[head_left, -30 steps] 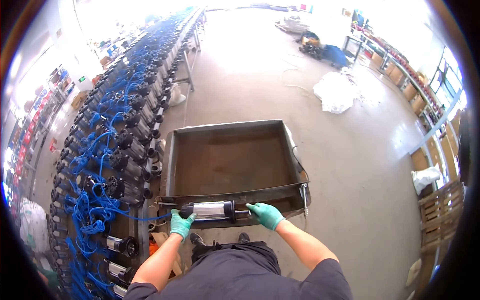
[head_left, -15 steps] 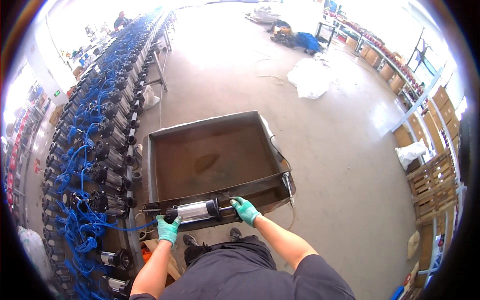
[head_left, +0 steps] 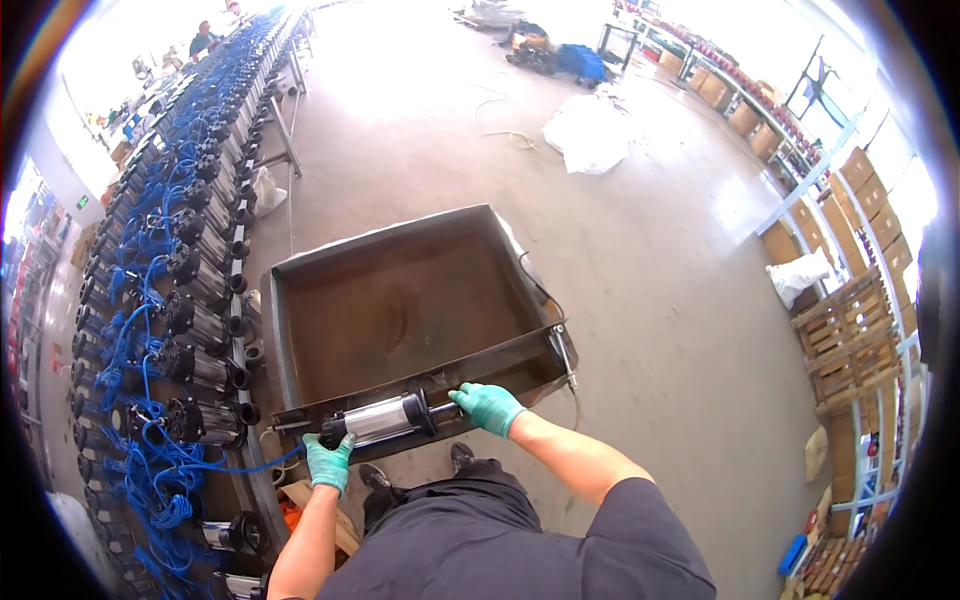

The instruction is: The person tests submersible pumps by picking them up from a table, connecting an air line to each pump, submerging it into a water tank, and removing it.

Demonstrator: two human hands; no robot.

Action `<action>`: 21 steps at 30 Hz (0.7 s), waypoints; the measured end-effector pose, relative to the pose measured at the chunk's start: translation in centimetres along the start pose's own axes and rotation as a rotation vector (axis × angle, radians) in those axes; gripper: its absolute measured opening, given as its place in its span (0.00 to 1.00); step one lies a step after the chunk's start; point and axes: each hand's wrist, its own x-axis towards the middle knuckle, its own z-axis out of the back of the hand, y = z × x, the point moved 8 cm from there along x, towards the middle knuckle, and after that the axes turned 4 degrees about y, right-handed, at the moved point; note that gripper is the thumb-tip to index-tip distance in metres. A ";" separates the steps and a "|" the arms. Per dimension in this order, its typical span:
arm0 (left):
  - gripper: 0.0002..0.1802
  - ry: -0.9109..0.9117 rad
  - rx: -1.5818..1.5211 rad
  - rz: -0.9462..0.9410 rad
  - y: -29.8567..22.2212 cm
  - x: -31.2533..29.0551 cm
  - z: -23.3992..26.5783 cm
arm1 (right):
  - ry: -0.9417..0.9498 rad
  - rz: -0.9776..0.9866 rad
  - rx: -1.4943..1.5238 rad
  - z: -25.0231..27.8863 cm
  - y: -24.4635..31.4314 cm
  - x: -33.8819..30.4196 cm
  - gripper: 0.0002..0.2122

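A submersible pump (head_left: 380,422) with a silver cylindrical body and black ends lies sideways over the near edge of a metal water tank (head_left: 275,330). My left hand (head_left: 328,462), in a green glove, is closed around its black left end, close to where a blue cable (head_left: 262,468) leads off left. At the opposite end, my gloved right hand (head_left: 488,408) is wrapped around a short dark rod (head_left: 442,409) that sticks out from the pump. The palm side of both hands is hidden.
Brown, murky water (head_left: 400,310) fills the tank. A spray gun (head_left: 563,355) hangs on its right rim. Along my left runs a long rack of similar pumps (head_left: 205,422) with tangled blue cables (head_left: 165,500). Wooden pallets (head_left: 845,340) stand at far right; a person (head_left: 203,40) is far off.
The whole view has shifted, so tank and racks appear further left and higher. Both hands keep hold of the pump, which has come slightly nearer to me relative to the tank.
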 end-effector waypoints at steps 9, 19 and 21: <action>0.31 -0.013 -0.063 0.013 -0.3 -0.9 0.3 | 0.372 -0.167 0.302 0.1 -1.0 1.0 0.16; 0.34 0.037 0.123 0.020 -1.1 0.7 0.6 | -0.722 -0.923 0.075 4.5 -14.5 -14.5 0.29; 0.35 0.057 0.113 0.030 -1.0 0.8 0.4 | -0.612 -1.126 0.447 -2.6 -20.7 -17.7 0.31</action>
